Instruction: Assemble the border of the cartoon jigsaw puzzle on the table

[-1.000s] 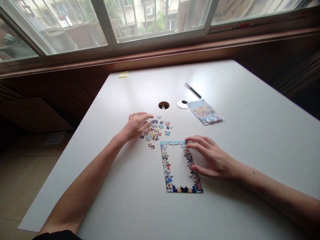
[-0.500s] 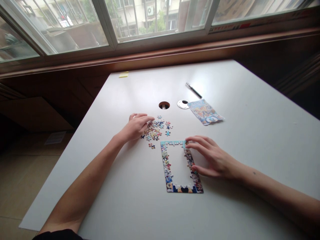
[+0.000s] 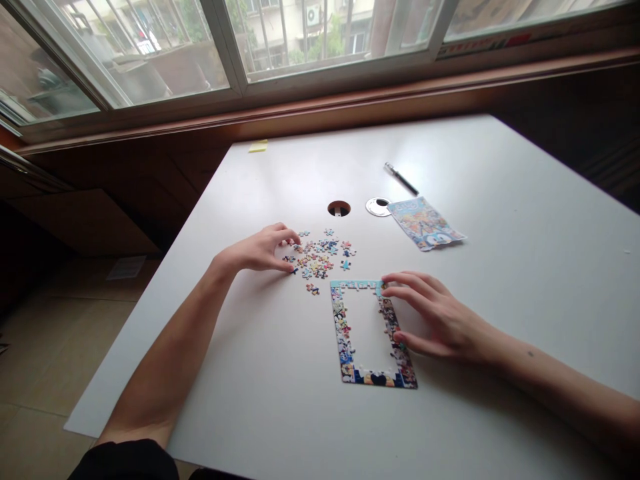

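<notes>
A loose heap of small jigsaw pieces (image 3: 317, 257) lies on the white table. At its left edge is my left hand (image 3: 265, 250), thumb and fingers apart, touching or just over the outermost pieces; no piece shows held in it. Nearer to me lies a rectangular puzzle border (image 3: 344, 343), its pieces joined into a frame with bare tabletop inside. My right hand (image 3: 430, 313) rests on the border's right side with fingers spread, the fingertips at the top right corner and the thumb lower down.
A crumpled picture sheet (image 3: 425, 223) lies beyond my right hand, partly by a round metal cover (image 3: 379, 207). Left of that cover is a cable hole (image 3: 339, 209) in the table (image 3: 260, 400). Farther back lie a black pen (image 3: 401, 179) and a yellow sticky note (image 3: 258, 146).
My left hand has drawn back leftward from over the heap to its edge, and its thumb and fingers have spread. My right hand stays at the border. The whole view has shifted slightly.
</notes>
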A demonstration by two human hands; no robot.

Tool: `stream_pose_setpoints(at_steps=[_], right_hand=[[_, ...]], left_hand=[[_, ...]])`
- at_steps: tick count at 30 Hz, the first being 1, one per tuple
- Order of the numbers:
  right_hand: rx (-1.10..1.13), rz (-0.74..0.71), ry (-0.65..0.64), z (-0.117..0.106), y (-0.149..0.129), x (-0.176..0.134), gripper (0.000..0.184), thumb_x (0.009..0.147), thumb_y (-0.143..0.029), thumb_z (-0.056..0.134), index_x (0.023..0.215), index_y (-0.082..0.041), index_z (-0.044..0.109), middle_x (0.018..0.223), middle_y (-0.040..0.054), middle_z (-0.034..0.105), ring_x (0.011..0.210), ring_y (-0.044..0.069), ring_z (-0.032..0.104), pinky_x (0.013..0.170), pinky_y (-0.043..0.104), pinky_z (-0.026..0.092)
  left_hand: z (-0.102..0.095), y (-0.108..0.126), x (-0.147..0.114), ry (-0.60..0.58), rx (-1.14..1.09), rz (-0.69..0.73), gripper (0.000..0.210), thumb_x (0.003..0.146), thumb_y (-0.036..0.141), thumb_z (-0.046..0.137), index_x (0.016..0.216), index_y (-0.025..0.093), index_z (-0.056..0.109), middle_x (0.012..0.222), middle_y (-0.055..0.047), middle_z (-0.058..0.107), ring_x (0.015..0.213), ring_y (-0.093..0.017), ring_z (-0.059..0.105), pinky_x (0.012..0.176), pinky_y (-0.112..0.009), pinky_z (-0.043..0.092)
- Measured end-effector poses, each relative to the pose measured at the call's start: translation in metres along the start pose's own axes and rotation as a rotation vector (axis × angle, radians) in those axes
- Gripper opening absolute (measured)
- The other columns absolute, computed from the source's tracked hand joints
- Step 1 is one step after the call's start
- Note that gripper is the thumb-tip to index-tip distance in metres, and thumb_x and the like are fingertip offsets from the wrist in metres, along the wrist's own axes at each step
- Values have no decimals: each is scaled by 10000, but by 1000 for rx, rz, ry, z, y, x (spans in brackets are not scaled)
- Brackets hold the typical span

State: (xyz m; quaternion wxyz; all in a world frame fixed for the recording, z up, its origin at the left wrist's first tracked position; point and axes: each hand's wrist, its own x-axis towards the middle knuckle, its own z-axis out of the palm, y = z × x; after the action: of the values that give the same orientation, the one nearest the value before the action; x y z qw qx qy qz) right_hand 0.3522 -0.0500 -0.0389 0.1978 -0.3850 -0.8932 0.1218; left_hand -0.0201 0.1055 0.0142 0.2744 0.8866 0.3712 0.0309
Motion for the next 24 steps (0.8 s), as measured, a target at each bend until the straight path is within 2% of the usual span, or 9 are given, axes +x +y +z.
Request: stream_pose_setpoints(at_steps=[6, 11, 15, 18, 24], right_hand=[[-21, -5, -8, 1, 2, -2, 554, 821, -377, 689, 1322, -260, 483, 1399, 134, 527, 1297, 341, 476, 1039, 530, 446], [-13, -3, 6, 2, 3, -2, 550, 817, -372, 691, 1320, -262, 497, 1394, 131, 538, 1284, 340, 494, 1034, 521, 452], [-16, -4, 11, 3, 4, -1, 551, 817, -372, 693, 1320, -260, 498, 1403, 135, 529, 1273, 337, 502, 1027, 516, 458], [-14, -1, 6, 3, 3, -1, 550, 821, -374, 689, 1324, -266, 496, 1402, 130, 533, 1275, 335, 503, 1032, 517, 455], [-16, 1, 10, 2, 1, -1, 543, 819, -373, 688, 1317, -266, 500, 1398, 130, 537, 1278, 339, 501, 1027, 520, 457]], left_hand=[[-8, -5, -6, -33, 5, 32, 492, 775, 416, 712, 1237, 279, 615, 1243, -74, 583, 1074, -221, 610, 902, -311, 525], [-14, -6, -9, -3, 0, -45, 380, 854, 357, 595, 1214, 238, 613, 1153, -65, 641, 1003, -197, 623, 861, -301, 511], [-10, -2, -5, -2, 2, -78, 338, 882, 387, 575, 1173, 220, 614, 1091, -65, 638, 952, -186, 616, 824, -303, 504], [-7, -1, -2, 6, 17, -74, 366, 849, 416, 623, 1156, 217, 615, 1073, -67, 610, 937, -189, 601, 825, -311, 497], [-1, 2, -1, 41, 30, -83, 375, 830, 329, 608, 1194, 238, 596, 1088, -63, 551, 921, -179, 588, 831, -311, 500]])
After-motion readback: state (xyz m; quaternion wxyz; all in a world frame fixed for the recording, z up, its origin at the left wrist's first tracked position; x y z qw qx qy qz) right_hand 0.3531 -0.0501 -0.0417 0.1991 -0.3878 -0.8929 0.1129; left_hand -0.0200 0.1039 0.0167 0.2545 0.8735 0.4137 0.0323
